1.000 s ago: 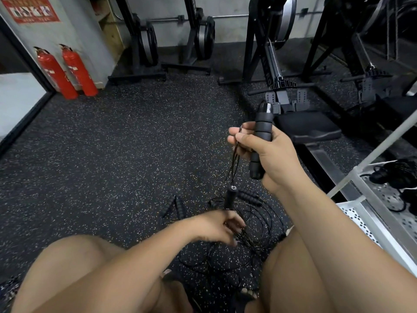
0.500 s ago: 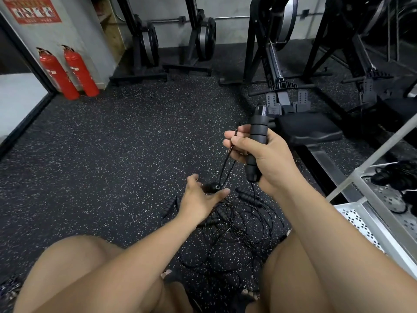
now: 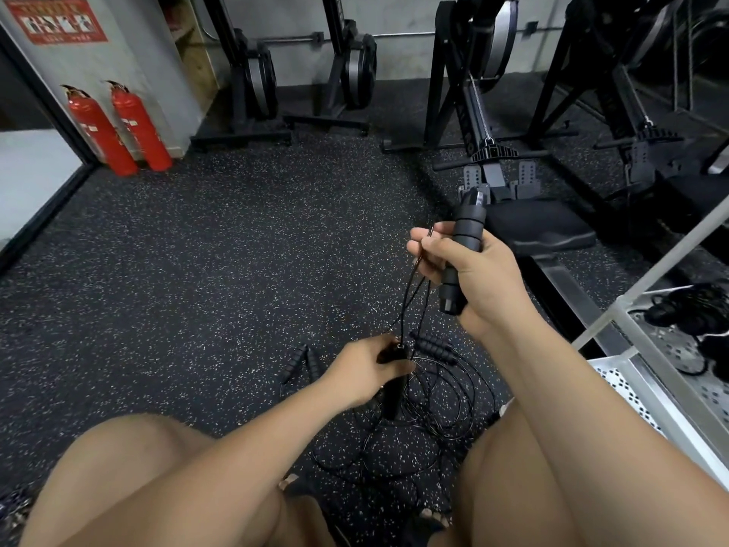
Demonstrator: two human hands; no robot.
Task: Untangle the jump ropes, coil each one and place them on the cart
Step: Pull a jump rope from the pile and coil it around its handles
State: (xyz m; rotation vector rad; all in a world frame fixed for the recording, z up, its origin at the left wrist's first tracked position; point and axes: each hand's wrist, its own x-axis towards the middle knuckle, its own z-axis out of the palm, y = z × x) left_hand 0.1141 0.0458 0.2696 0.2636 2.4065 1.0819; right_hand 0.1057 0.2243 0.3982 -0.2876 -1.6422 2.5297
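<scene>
My right hand (image 3: 471, 276) grips a black foam jump-rope handle (image 3: 463, 246) held upright, with thin rope loops pinched at its fingertips. From there the rope (image 3: 410, 298) runs down to a second black handle (image 3: 393, 382), which my left hand (image 3: 365, 369) grips just above the floor. Under both hands a tangle of black ropes (image 3: 430, 412) lies on the speckled floor between my knees, with more handles (image 3: 303, 361) sticking out on its left. The white metal cart (image 3: 647, 392) stands at my right, with coiled black rope (image 3: 690, 309) on its upper shelf.
A rowing machine seat and rail (image 3: 540, 227) sit right behind my right hand. More black gym machines (image 3: 351, 69) line the back wall. Two red fire extinguishers (image 3: 118, 128) stand at the far left by a doorway.
My left hand, open around the dangling handle half a second ago, has closed round it and dropped slightly. My right hand has stayed raised, holding its handle and loops.
</scene>
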